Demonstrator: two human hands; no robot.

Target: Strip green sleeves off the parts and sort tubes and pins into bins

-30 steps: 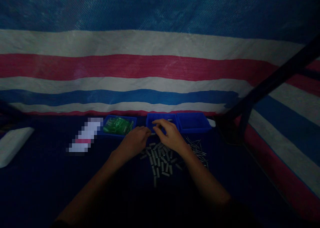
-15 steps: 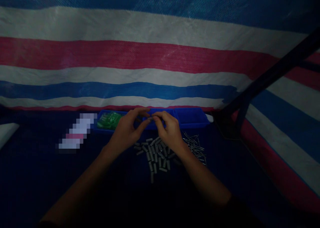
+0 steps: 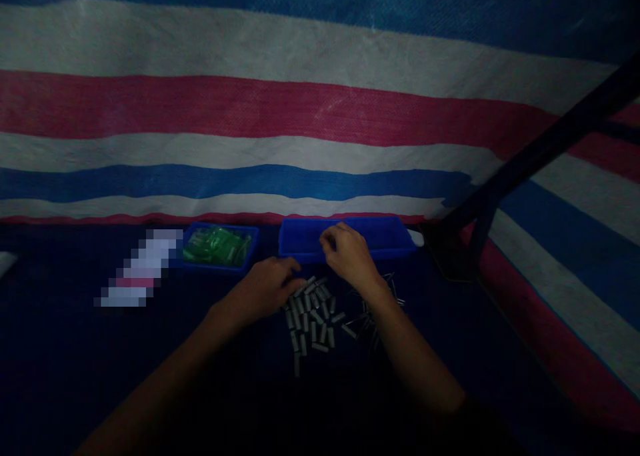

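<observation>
My left hand (image 3: pixel 274 284) is low at the back left edge of a pile of short grey cylinders (image 3: pixel 305 316), its thumb and fingers apart and nothing visible between them. Over the front of a blue tray (image 3: pixel 383 236) is my right hand (image 3: pixel 349 251), fingertips curled together in a pinch. Whatever those fingertips hold, if anything, is too dark and small to make out. Partly behind my right forearm lies a heap of thin metal pins (image 3: pixel 395 289).
To the left stands a blue box (image 3: pixel 253 249) holding green plastic packets (image 3: pixel 217 246). A pixelated pale strip (image 3: pixel 143 266) lies beyond it. A striped tarp (image 3: pixel 250 109) hangs behind, and a dark slanted bar (image 3: pixel 530 149) crosses at right.
My hands, together over the tray before, have parted. The left came down toward the grey cylinders; the right shifted slightly right, over the tray.
</observation>
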